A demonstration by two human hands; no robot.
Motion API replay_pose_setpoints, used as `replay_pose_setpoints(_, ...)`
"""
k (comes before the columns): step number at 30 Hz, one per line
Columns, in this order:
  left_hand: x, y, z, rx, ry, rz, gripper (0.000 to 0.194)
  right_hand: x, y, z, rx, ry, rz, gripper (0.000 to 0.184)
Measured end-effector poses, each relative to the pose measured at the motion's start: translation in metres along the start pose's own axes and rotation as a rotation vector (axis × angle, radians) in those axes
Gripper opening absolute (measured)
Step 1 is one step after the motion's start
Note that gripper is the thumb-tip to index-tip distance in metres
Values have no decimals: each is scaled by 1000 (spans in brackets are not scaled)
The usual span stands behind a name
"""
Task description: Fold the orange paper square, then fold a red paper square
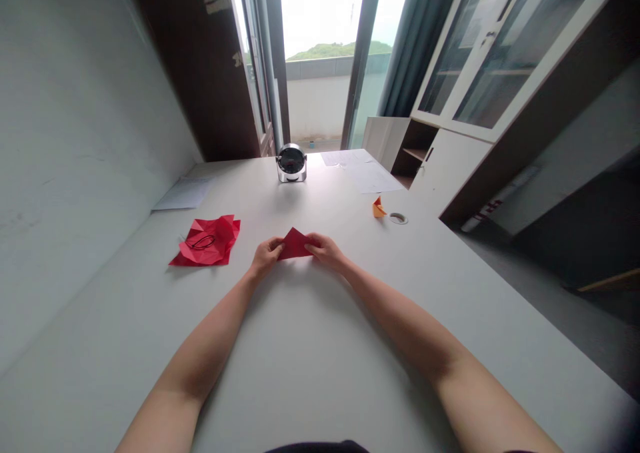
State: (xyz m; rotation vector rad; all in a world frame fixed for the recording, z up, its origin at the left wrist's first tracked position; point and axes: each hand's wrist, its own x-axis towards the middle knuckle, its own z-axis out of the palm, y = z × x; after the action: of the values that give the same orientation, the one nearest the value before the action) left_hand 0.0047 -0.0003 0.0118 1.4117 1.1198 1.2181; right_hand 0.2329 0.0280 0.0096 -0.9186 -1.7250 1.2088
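A piece of red paper (296, 245), folded to a triangle with its point away from me, is held between my two hands over the white table (310, 346). My left hand (267, 253) pinches its left corner, thumb on top. At the right corner my right hand (325, 249) grips it the same way. The fingers beneath the paper are partly hidden. Off to the left lies a creased sheet of red paper (225, 236) with a thin dark loop (203, 242) on it.
A round silver fan-like device (291, 163) stands at the table's far side. White papers (370, 173) lie at the back right, another sheet (184, 194) by the left wall. A folded orange paper piece (379, 207) sits beside a round cable hole (399, 219). Cabinets (450, 166) stand right.
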Motion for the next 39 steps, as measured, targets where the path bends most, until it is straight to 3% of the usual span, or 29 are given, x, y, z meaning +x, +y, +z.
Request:
replay_pose_setpoints(10, 1, -1, -5, 26, 82, 28, 38, -5, -8, -2, -275, -74, 14, 28)
replay_pose_setpoints(17, -5, -1, 2, 141, -90, 17, 41, -8, -14, -1, -260, -43, -13, 30)
replay_pose_setpoints(25, -7, 2, 2, 322, -160, 15, 43, -10, -13, 2, -199, 0, -37, 24)
replay_pose_setpoints(39, -11, 13, 2, 386, -250, 35, 41, -11, -17, 3, -218, 17, -78, 21)
